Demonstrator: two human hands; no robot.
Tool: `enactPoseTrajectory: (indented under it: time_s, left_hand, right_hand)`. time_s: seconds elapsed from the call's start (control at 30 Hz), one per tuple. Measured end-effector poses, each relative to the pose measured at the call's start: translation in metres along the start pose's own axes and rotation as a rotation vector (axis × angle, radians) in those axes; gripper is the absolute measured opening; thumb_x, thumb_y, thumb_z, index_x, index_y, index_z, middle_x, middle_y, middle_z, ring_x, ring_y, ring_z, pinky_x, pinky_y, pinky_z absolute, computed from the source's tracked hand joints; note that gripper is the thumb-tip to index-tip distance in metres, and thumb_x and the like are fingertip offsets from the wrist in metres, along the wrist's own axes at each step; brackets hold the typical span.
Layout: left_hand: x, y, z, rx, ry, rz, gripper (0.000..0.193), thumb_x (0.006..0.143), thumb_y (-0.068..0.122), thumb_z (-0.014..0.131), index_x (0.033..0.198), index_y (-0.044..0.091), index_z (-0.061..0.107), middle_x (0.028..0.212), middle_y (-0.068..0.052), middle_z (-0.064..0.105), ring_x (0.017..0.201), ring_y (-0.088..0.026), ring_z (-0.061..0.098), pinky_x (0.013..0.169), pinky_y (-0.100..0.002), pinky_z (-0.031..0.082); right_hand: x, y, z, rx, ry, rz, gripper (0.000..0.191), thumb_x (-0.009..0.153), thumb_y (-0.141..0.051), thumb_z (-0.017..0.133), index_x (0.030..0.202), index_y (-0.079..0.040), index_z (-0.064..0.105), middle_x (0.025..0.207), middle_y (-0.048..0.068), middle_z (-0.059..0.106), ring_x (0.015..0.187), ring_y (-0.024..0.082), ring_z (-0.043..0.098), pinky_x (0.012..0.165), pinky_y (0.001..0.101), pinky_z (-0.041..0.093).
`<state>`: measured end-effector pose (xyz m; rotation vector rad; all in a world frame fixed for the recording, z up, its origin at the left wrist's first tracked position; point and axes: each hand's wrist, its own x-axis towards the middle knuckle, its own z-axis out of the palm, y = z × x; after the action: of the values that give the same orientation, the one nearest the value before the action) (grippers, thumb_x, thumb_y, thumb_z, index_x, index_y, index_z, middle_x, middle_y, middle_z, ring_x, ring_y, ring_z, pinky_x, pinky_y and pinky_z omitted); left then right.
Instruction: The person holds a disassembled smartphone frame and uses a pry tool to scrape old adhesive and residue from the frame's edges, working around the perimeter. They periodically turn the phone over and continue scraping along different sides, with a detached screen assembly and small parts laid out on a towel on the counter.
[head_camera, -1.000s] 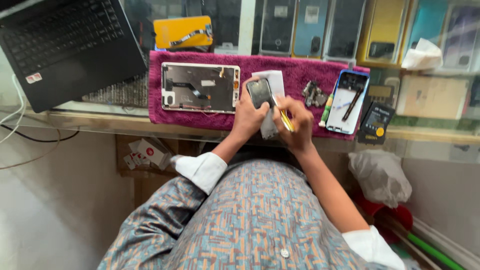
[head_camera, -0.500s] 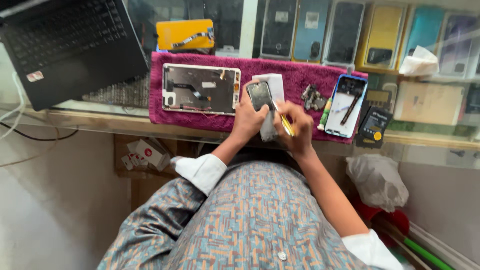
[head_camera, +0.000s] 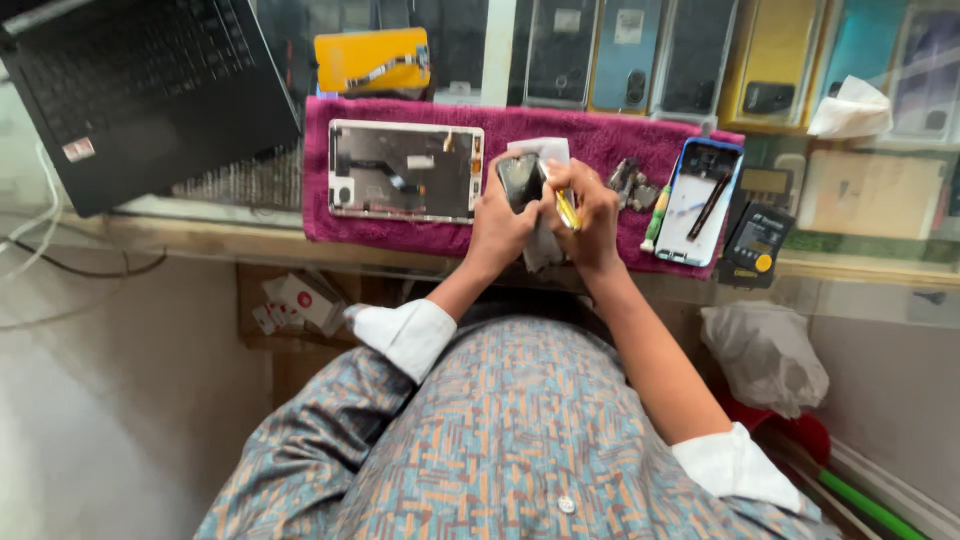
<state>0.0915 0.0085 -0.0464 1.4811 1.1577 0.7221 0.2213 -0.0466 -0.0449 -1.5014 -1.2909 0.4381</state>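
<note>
Two hands are meeting over the front edge of the magenta towel (head_camera: 600, 140) on the glass counter (head_camera: 200, 235). The left hand (head_camera: 497, 222) is gripping a small dark phone part (head_camera: 520, 180), fingers curled and clamped around its lower end, the part standing tilted at 12 o'clock from the palm. The right hand (head_camera: 590, 215) is pinching a yellow-handled tool (head_camera: 567, 210), fingers closed tight on it, its tip pointing toward the dark part at 10 o'clock. A white cloth (head_camera: 541, 245) is hanging between and below the two hands; whether either hand is holding it, I cannot tell.

At 9 o'clock from the hands an opened tablet shell (head_camera: 405, 170) is lying flat on the towel. At 3 o'clock a blue-rimmed phone frame (head_camera: 695, 200) is lying with a dark stick across it; small metal parts (head_camera: 630, 182) are sitting between it and the right hand. A black meter (head_camera: 752, 240) is resting just past the towel's edge at 3 o'clock. A laptop (head_camera: 140, 90) is sitting open at 10 o'clock.

Compared with half a second ago: both hands are keeping the same grips and the same spot; only the view is shifting slightly.
</note>
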Motion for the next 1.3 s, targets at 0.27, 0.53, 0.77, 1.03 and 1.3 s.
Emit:
enactPoseTrajectory:
  time_s: [0.27, 0.53, 0.77, 1.03, 1.3]
  left_hand:
    - [0.000, -0.001, 0.002, 0.041, 0.029, 0.060, 0.065, 0.082, 0.007, 0.073, 0.141, 0.009, 0.046, 0.119, -0.022, 0.071, 0.112, -0.036, 0.072, 0.097, -0.042, 0.057]
    - [0.001, -0.001, 0.000, 0.083, 0.030, 0.085, 0.069, 0.081, 0.005, 0.074, 0.143, 0.007, 0.043, 0.121, -0.024, 0.069, 0.114, -0.040, 0.069, 0.096, -0.043, 0.055]
    - [0.002, -0.001, -0.001, 0.045, -0.006, 0.033, 0.069, 0.081, 0.006, 0.073, 0.143, 0.008, 0.043, 0.117, -0.023, 0.071, 0.112, -0.037, 0.072, 0.096, -0.041, 0.057]
    - [0.001, 0.003, -0.002, 0.057, 0.006, 0.049, 0.069, 0.081, 0.007, 0.073, 0.143, 0.008, 0.042, 0.116, -0.023, 0.070, 0.111, -0.037, 0.071, 0.096, -0.042, 0.056]
    - [0.003, 0.013, -0.008, 0.015, -0.055, 0.086, 0.063, 0.082, 0.009, 0.074, 0.138, 0.007, 0.047, 0.118, -0.020, 0.071, 0.113, -0.033, 0.071, 0.096, -0.039, 0.055]
  right_hand:
    - [0.001, -0.004, -0.001, -0.018, 0.024, -0.053, 0.011, 0.093, -0.005, 0.073, 0.100, 0.000, 0.066, 0.112, 0.021, 0.075, 0.109, 0.036, 0.075, 0.112, 0.0469, 0.052]
    - [0.006, -0.007, 0.008, 0.061, 0.052, -0.010, 0.013, 0.094, -0.006, 0.073, 0.104, 0.001, 0.067, 0.121, 0.022, 0.074, 0.114, 0.032, 0.075, 0.098, 0.0391, 0.060]
    - [0.006, -0.009, 0.005, 0.024, 0.040, -0.045, 0.014, 0.093, -0.004, 0.072, 0.104, 0.001, 0.066, 0.123, 0.023, 0.073, 0.113, 0.033, 0.074, 0.095, 0.0395, 0.060]
    - [0.008, -0.015, 0.004, 0.041, 0.035, -0.051, 0.011, 0.094, -0.004, 0.070, 0.102, 0.002, 0.066, 0.122, 0.024, 0.073, 0.112, 0.034, 0.075, 0.096, 0.0395, 0.060]
    - [0.011, -0.022, 0.002, -0.058, 0.047, -0.124, 0.012, 0.094, -0.004, 0.071, 0.103, 0.001, 0.066, 0.119, 0.025, 0.072, 0.117, 0.040, 0.071, 0.101, 0.0421, 0.057]
